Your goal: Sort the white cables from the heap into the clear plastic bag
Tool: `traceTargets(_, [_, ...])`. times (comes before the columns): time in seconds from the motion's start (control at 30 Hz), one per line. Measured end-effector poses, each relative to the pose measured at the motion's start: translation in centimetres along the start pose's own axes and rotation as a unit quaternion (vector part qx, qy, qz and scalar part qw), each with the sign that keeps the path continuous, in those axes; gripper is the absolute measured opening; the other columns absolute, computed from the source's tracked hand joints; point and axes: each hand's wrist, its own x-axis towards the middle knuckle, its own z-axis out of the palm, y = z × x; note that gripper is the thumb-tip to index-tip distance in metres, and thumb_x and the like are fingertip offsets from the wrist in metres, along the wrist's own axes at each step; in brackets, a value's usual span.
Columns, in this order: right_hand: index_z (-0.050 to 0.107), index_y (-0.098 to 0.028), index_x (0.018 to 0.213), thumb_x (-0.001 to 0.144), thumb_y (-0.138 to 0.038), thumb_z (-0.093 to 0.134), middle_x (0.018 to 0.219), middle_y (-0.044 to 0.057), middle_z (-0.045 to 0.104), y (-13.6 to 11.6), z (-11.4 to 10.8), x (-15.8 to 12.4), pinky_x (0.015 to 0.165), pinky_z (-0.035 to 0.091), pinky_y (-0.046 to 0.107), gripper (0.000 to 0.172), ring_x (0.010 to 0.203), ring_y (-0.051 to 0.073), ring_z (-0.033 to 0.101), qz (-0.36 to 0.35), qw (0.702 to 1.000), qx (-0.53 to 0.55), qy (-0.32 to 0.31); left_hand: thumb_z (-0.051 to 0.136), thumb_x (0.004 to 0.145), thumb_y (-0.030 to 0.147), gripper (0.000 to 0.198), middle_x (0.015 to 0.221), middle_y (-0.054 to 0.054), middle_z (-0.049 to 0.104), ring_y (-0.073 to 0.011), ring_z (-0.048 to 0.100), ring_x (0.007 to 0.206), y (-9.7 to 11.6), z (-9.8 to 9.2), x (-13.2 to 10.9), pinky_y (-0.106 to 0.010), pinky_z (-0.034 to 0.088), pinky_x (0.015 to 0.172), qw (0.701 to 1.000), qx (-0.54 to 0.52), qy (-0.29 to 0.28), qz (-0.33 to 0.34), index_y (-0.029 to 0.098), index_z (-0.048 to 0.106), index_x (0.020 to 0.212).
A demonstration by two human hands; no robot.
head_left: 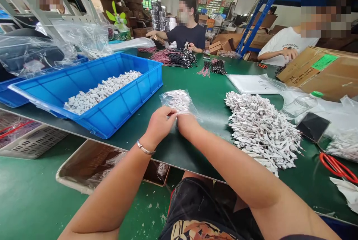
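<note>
A clear plastic bag [179, 100] of small white pieces lies on the green table in front of me. My left hand [161, 121] pinches the near edge of this bag between thumb and fingers. Right beside it, my right hand [188, 123] is closed at the same edge, its fingertips partly hidden behind the hand itself. To the left stands a blue plastic bin [120, 115] with a heap of small white pieces [103, 92] inside. A large pile of white strip-like pieces [261, 130] lies to the right of my hands.
Red-handled scissors [337, 167], a clear jar [303, 105] and a cardboard box [321, 70] are on the right. Bundles of pink and black wires [176, 58] lie farther back, near a seated co-worker [187, 33]. Another person [291, 44] sits at the far right.
</note>
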Motion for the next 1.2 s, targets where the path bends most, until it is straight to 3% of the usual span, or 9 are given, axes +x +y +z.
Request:
traceTargets(0.13, [0.060,-0.016,0.094,0.089,-0.024,0.049,0.092,0.007,0.063,0.9,-1.2,-7.0,0.078,0.045,0.032,0.015,0.090,0.020,0.056,-0.060,0.998,0.025,-0.003,0.061,0.075,0.038,0.025,0.092,-0.004,0.068,-0.0214,0.062,0.085,0.2,-0.5,-0.2,-0.032,0.047,0.075,0.988,0.045,-0.145,-0.014,0.020,0.067,0.092])
traceTargets(0.23, [0.059,-0.017,0.084,0.090,-0.027,0.047,0.085,0.006,0.062,3.1,-2.1,-12.9,0.077,0.044,0.032,0.017,0.085,0.019,0.055,-0.104,0.992,0.064,-0.009,0.057,0.078,0.044,0.034,0.102,-0.005,0.067,-0.0220,0.060,0.093,1.9,-0.7,0.2,-0.033,0.046,0.080,0.987,0.049,-0.151,-0.008,0.022,0.064,0.102])
traceTargets(0.37, [0.061,-0.019,0.090,0.091,-0.022,0.043,0.088,0.006,0.063,7.6,-2.9,-18.9,0.080,0.045,0.032,0.018,0.088,0.019,0.055,-0.025,0.991,0.124,0.038,0.049,0.085,0.039,0.026,0.097,-0.003,0.067,-0.0193,0.061,0.089,5.7,-0.2,1.0,-0.031,0.047,0.076,0.980,0.031,-0.189,0.048,0.024,0.065,0.099])
traceTargets(0.47, [0.061,-0.020,0.096,0.091,-0.021,0.042,0.092,0.007,0.063,11.1,-3.0,-21.8,0.080,0.046,0.035,0.019,0.089,0.020,0.055,0.037,0.986,0.139,0.090,0.047,0.087,0.034,0.023,0.092,-0.003,0.067,-0.0185,0.060,0.085,8.6,1.6,1.4,-0.030,0.047,0.074,0.964,0.022,-0.235,0.119,0.025,0.066,0.096])
traceTargets(0.6, [0.061,-0.020,0.098,0.091,-0.020,0.043,0.092,0.007,0.063,14.3,-2.7,-24.5,0.080,0.047,0.036,0.019,0.090,0.021,0.056,0.069,0.984,0.114,0.114,0.045,0.087,0.027,0.023,0.089,-0.006,0.065,-0.0201,0.058,0.085,12.2,6.2,1.8,-0.032,0.046,0.075,0.945,0.061,-0.267,0.179,0.022,0.065,0.098])
traceTargets(0.77, [0.061,-0.020,0.098,0.090,-0.019,0.043,0.094,0.007,0.064,17.0,-2.6,-25.8,0.082,0.048,0.035,0.020,0.090,0.019,0.057,0.054,0.987,0.096,0.120,0.046,0.085,0.019,0.023,0.100,-0.010,0.061,-0.0232,0.054,0.095,16.3,13.7,2.8,-0.034,0.043,0.079,0.932,0.176,-0.247,0.197,0.018,0.057,0.106])
traceTargets(0.9, [0.060,-0.017,0.109,0.090,-0.024,0.043,0.117,0.011,0.059,18.9,-2.5,-24.3,0.095,0.040,0.039,0.026,0.112,0.023,0.050,0.064,0.984,0.048,0.160,0.046,0.082,0.013,0.026,0.094,-0.012,0.061,-0.0231,0.055,0.088,17.8,17.8,3.7,-0.034,0.044,0.073,0.931,0.215,-0.247,0.160,0.011,0.052,0.107])
traceTargets(1.03, [0.041,-0.013,0.134,0.091,-0.031,0.042,0.143,0.013,0.036,19.9,-1.6,-21.1,0.103,0.028,0.045,0.047,0.133,0.028,0.026,0.097,0.981,-0.015,0.164,0.039,0.084,0.009,0.020,0.092,-0.013,0.058,-0.0240,0.053,0.085,18.1,18.8,4.1,-0.034,0.042,0.069,0.923,0.238,-0.250,0.169,0.010,0.054,0.096])
traceTargets(1.2, [0.027,-0.013,0.141,0.089,-0.033,0.044,0.150,0.012,0.021,20.5,0.3,-17.5,0.109,0.008,0.052,0.059,0.138,0.029,0.008,0.096,0.984,-0.032,0.146,0.041,0.083,0.009,0.020,0.096,-0.015,0.056,-0.0266,0.049,0.091,18.4,18.0,4.3,-0.034,0.041,0.065,0.908,0.257,-0.266,0.194,0.011,0.055,0.097])
